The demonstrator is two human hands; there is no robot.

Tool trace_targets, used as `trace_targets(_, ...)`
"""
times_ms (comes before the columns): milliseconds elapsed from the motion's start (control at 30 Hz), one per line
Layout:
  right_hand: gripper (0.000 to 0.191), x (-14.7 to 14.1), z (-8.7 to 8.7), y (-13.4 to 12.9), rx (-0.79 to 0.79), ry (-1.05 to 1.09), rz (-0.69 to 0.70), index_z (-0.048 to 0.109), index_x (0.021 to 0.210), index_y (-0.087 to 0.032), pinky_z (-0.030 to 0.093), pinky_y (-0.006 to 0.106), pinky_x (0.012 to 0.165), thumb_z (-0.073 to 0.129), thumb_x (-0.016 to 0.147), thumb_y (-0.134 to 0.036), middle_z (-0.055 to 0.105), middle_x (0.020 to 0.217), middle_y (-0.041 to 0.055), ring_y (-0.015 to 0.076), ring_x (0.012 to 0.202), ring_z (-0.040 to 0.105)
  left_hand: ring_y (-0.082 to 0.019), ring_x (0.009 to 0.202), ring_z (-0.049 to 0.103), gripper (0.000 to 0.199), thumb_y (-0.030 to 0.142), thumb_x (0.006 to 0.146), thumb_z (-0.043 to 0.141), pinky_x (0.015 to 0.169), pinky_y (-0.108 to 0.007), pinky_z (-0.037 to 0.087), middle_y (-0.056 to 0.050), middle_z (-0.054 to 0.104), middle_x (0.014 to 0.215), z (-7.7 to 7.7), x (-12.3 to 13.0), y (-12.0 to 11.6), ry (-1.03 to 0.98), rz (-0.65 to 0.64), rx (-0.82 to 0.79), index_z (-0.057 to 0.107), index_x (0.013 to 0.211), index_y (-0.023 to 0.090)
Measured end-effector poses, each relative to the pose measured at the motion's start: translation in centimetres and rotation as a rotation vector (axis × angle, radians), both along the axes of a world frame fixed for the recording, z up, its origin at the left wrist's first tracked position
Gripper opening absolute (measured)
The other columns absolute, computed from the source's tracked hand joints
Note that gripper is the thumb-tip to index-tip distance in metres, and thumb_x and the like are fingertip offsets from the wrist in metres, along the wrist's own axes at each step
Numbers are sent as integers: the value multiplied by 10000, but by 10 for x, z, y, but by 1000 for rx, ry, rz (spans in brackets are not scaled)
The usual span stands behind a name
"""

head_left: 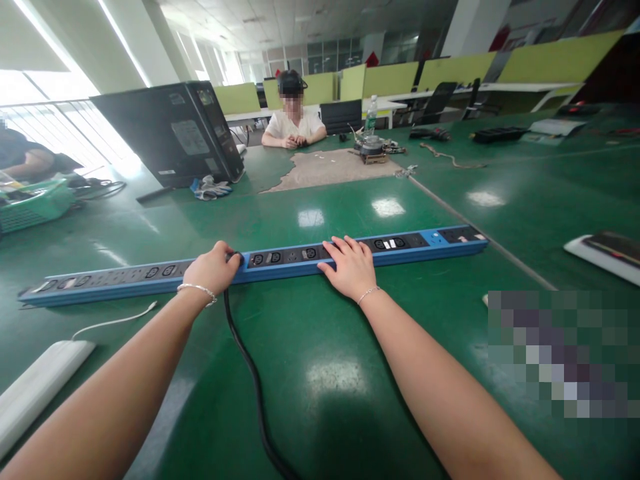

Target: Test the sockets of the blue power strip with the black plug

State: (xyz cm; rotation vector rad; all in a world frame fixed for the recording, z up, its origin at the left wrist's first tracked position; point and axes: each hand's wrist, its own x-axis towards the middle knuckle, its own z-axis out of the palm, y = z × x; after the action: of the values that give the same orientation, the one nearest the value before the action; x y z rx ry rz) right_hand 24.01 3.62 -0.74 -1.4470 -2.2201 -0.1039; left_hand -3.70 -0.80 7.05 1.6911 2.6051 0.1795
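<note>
A long blue and black power strip [280,267] lies across the green tabletop, its row of black sockets facing up. My left hand [213,267] is closed at the strip's middle left, on a black plug [237,257] that is mostly hidden by my fingers. From beneath that hand a thick black cable [253,367] runs down toward me and out of view. My right hand [351,268] rests over the strip right of its middle, fingers spread across the top to the far side and thumb along the near side, holding it against the table.
A black computer case [170,137] stands back left, gloves [210,188] beside it. A green basket [37,207] is at far left. White strips [43,380] lie at lower left and right. A person [294,123] sits opposite, near a bottle [371,117] and a metal part [373,148].
</note>
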Motion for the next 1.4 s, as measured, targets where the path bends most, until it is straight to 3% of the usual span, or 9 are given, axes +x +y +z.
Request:
trace_targets(167, 505, 0, -1, 1, 2, 5, 8, 522, 1305, -269, 212, 455, 1043, 448, 877, -528, 485, 1381, 32, 277, 1279, 346, -261, 779, 628, 352, 460, 815, 386, 710, -368, 465, -65, 664, 760, 40, 0, -7, -73, 91, 299, 564, 1010, 228)
trace_targets(300, 501, 0, -1, 1, 0, 13, 1, 526, 1301, -263, 212, 456, 1041, 448, 879, -522, 490, 1376, 39, 278, 1282, 342, -211, 660, 609, 288, 438, 783, 450, 648, -308, 441, 11, 601, 570, 54, 19, -8, -113, -41, 193, 577, 946, 237)
trace_targets(500, 504, 0, -1, 0, 6, 13, 11, 526, 1300, -265, 216, 451, 1041, 457, 875, -526, 486, 1380, 31, 274, 1279, 346, -178, 627, 607, 236, 405, 772, 466, 654, -275, 434, 35, 594, 501, 31, 65, 10, -238, -155, 58, 580, 881, 230)
trace_targets(667, 505, 0, 0, 0, -2, 16, 7, 522, 1303, -264, 209, 453, 1046, 459, 874, -525, 480, 1384, 36, 273, 1285, 333, -177, 640, 618, 221, 375, 765, 470, 653, -283, 440, 19, 616, 520, 16, 87, 28, -293, -185, -7, 582, 867, 213)
trace_targets(967, 508, -1, 2, -1, -22, 23, 3, 517, 1307, -274, 200, 454, 1054, 451, 874, -531, 472, 1390, 36, 265, 1298, 317, -213, 776, 643, 281, 380, 753, 470, 737, -318, 472, -47, 694, 693, 7, 88, 38, -230, -155, -35, 615, 907, 195)
trace_targets(1400, 506, -1, 0, -1, -14, 32, 7, 519, 1304, -268, 192, 464, 1055, 461, 873, -526, 476, 1387, 40, 272, 1296, 315, -251, 851, 648, 333, 368, 755, 446, 725, -350, 482, -127, 713, 905, 2, 91, 54, -68, -227, -93, 643, 944, 178)
